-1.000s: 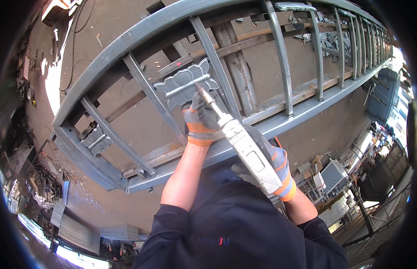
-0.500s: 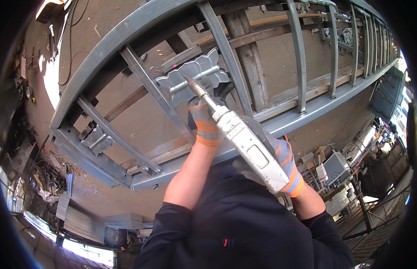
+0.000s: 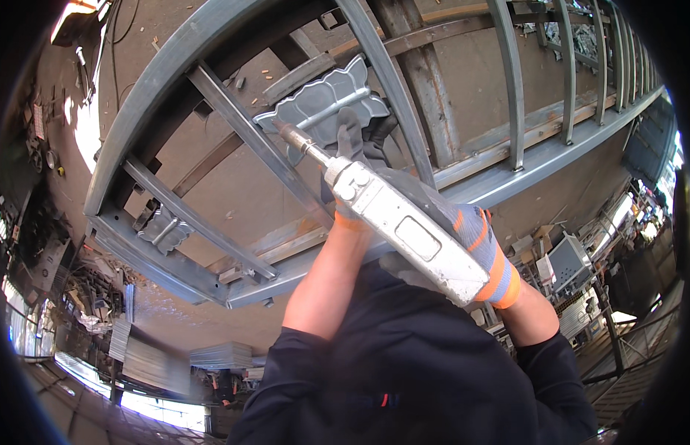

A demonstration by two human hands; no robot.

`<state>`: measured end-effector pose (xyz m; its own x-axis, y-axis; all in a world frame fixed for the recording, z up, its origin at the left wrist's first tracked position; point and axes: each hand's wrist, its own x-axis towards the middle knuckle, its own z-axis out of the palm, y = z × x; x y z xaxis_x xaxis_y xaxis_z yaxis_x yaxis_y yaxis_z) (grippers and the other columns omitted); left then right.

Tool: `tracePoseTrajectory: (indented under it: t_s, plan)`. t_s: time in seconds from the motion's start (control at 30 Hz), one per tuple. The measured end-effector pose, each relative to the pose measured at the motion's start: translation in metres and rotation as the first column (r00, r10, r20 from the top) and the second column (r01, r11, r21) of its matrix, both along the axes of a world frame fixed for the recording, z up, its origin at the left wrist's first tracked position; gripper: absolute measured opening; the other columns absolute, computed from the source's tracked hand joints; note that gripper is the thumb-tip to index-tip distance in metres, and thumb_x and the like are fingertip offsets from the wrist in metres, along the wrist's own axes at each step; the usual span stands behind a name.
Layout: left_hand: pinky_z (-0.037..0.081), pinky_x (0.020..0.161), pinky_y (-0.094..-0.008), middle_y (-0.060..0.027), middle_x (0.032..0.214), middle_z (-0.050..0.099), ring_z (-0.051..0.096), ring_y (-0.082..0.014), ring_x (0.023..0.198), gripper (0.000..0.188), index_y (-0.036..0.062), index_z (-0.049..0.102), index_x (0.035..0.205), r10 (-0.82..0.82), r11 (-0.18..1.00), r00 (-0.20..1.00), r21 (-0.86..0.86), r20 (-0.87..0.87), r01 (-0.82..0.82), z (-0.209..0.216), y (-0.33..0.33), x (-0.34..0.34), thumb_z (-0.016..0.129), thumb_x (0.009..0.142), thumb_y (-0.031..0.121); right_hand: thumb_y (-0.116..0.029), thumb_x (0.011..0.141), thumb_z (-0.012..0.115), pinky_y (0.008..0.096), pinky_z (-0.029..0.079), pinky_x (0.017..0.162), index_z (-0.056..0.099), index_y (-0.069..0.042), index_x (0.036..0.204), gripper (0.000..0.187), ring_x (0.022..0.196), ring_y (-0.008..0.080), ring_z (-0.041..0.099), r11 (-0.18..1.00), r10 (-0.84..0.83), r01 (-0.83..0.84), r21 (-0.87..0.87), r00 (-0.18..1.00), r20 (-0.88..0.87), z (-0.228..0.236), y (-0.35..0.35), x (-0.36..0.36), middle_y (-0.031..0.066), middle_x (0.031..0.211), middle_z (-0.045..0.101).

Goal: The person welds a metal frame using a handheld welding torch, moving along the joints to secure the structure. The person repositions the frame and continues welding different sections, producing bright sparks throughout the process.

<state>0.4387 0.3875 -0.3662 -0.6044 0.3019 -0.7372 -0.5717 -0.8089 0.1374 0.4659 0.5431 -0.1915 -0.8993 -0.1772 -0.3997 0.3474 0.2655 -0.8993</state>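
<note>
My right hand [image 3: 475,230], in a grey glove with orange bands, is closed around a white handheld welding gun [image 3: 415,233]. The gun's brownish nozzle tip meets the left end of a scalloped sheet-metal ornament [image 3: 326,100], close to a frame bar [image 3: 245,122]. That ornament lies between two bars of a grey metal frame. My left hand [image 3: 352,144], gloved alike, is at the ornament's near edge with a finger up against it; it appears to grip the piece, though the gun hides much of the hand.
The long frame [image 3: 160,70] curves at the left and runs off to the far right with several crossbars. A smaller ornament [image 3: 166,228] sits in its left corner. Rusty beams [image 3: 426,96] lie beneath. Stacked sheets [image 3: 148,363] stand lower left, a grey metal box [image 3: 571,259] at right.
The gun's nozzle tip has moved left along the ornament to its left end, next to the bar. My left hand stays at the ornament. The whole view has shifted slightly.
</note>
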Motion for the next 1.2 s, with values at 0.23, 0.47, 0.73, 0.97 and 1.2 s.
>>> tracePoseTrajectory:
  t_s: [0.23,0.47,0.73,0.97,1.2]
  plan:
    - [0.063,0.092,-0.0348,-0.0051,0.114,0.075,0.075,-0.0209,0.100,0.026,0.0010,0.070,0.124,-0.054,0.998,0.999,0.025,-0.005,0.054,0.000,-0.004,0.007,0.076,0.103,0.015,-0.018,0.095,0.077,0.0375,0.055,0.104,0.055,0.000,0.156,0.067,0.124,0.0321,0.072,0.984,-0.082,0.091,-0.151,0.994,0.068,-0.008,-0.008,-0.020,0.0195,0.141,0.071]
    - [0.063,0.092,-0.0343,-0.0054,0.115,0.075,0.075,-0.0204,0.100,0.026,0.0009,0.070,0.124,-0.074,0.997,0.997,0.029,-0.007,0.074,-0.002,-0.005,0.009,0.076,0.103,0.015,-0.018,0.096,0.076,0.0378,0.054,0.105,0.053,-0.001,0.158,0.068,0.125,0.0328,0.071,0.973,-0.105,0.134,-0.187,0.982,0.159,-0.007,-0.011,-0.032,0.0170,0.143,0.071]
    - [0.063,0.092,-0.0337,-0.0058,0.115,0.075,0.075,-0.0199,0.101,0.027,0.0009,0.070,0.125,-0.061,0.998,0.998,-0.005,-0.002,0.061,-0.005,-0.004,0.009,0.077,0.103,0.014,-0.017,0.098,0.074,0.0370,0.053,0.107,0.051,-0.002,0.159,0.067,0.128,0.0304,0.070,0.966,-0.122,0.149,-0.213,0.984,0.132,-0.011,-0.019,-0.029,0.0163,0.147,0.068]
    - [0.063,0.092,-0.0333,-0.0061,0.116,0.075,0.075,-0.0194,0.102,0.027,0.0009,0.070,0.125,-0.041,0.998,0.999,-0.051,-0.012,0.040,-0.010,0.001,0.003,0.077,0.103,0.014,-0.010,0.096,0.073,0.0370,0.049,0.113,0.049,0.001,0.160,0.069,0.137,0.0257,0.065,0.956,-0.076,0.144,-0.254,0.963,0.258,-0.009,-0.020,-0.029,0.0173,0.155,0.062]
    - [0.063,0.093,-0.0328,-0.0065,0.117,0.075,0.075,-0.0189,0.102,0.028,0.0008,0.070,0.126,-0.032,0.997,0.999,-0.077,-0.019,0.030,-0.013,0.005,0.000,0.077,0.103,0.014,-0.010,0.096,0.075,0.0362,0.050,0.112,0.051,0.001,0.158,0.068,0.135,0.0244,0.066,0.962,-0.069,0.124,-0.243,0.972,0.224,-0.010,-0.021,-0.025,0.0168,0.153,0.064]
